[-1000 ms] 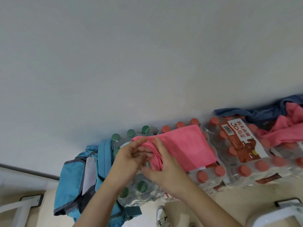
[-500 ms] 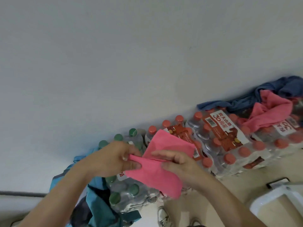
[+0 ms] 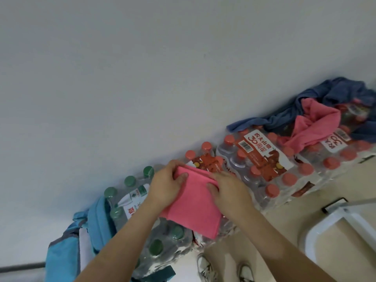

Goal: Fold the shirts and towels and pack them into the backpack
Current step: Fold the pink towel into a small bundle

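While gripping the folded pink towel point(image 3: 193, 210) at its far edge, left hand point(image 3: 164, 186) on the left corner and right hand point(image 3: 230, 194) on the right, curls the fingers of each round the cloth with thumbs on top. Holds it spread over the green-capped bottle pack point(image 3: 162, 239) and the near end of the red-capped bottle packs point(image 3: 262, 165). Left of the green-capped pack, against the wall, a blue backpack point(image 3: 59, 255); far right on the packs, a crumpled pink cloth point(image 3: 313, 123) on a dark blue cloth point(image 3: 337, 92).
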{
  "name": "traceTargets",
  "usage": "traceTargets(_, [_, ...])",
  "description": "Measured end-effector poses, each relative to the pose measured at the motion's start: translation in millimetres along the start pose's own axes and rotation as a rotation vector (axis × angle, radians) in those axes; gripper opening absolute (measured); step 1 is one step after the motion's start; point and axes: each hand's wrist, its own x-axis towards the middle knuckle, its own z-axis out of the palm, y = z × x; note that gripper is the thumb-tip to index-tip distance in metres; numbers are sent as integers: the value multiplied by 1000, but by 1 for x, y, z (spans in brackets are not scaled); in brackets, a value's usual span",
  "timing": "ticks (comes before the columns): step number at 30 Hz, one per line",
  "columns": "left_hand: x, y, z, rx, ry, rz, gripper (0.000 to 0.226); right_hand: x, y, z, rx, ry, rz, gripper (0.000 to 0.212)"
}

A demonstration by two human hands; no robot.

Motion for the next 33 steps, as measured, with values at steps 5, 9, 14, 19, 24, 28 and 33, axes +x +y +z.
traceTargets(5, [3,-2,10,161,68,76,20,6,3,2,-65,2,15,23])
traceTargets(9, [8,-2,16,288,99,133,17,12,4,-4,-81,-23,14,19])
traceTargets(14, [10,-3,20,390,70,173,19,18,4,-5,-105,-42,28,19])
traceTargets(19, [12,-5,24,428,30,167,20,23,7,-3,-137,-69,20,20])
traceTargets(24, [11,-5,24,439,14,127,35,22,13,-2,-79,-104,111,28])
traceTargets(28, [17,-4,18,512,-4,132,38,21,18,-5,-121,-126,94,29])
traceTargets(33, [21,-5,11,512,-103,154,36,19,20,-7,-260,-177,51,36])
